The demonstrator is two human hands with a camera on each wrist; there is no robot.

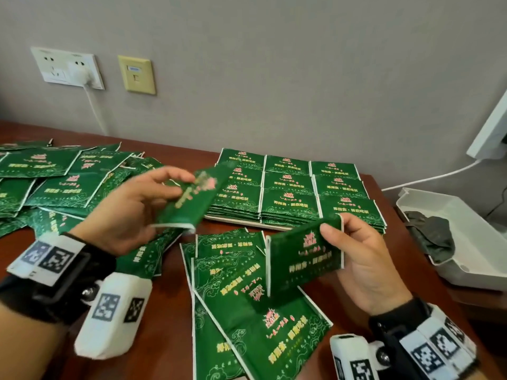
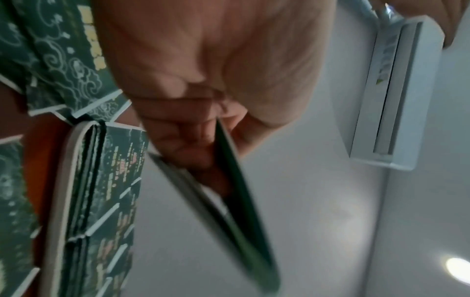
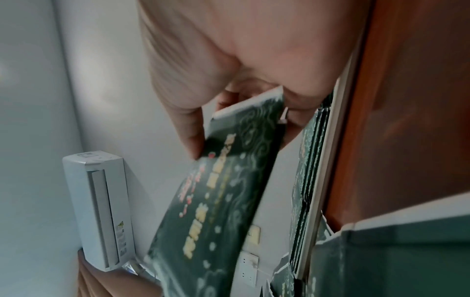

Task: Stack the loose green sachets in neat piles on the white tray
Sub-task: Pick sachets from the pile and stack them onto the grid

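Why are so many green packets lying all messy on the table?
They are the loose sachets not yet stacked, overlapping at odd angles, unlike the neat piles on the white tray. Each hand holds one.

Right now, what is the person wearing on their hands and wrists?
Both hands are bare: no gloves, no sleeves in view. The left hand and right hand each have a black wrist strap carrying white blocks printed with black square code markers, plus a white padded, rounded camera unit beside the strap.
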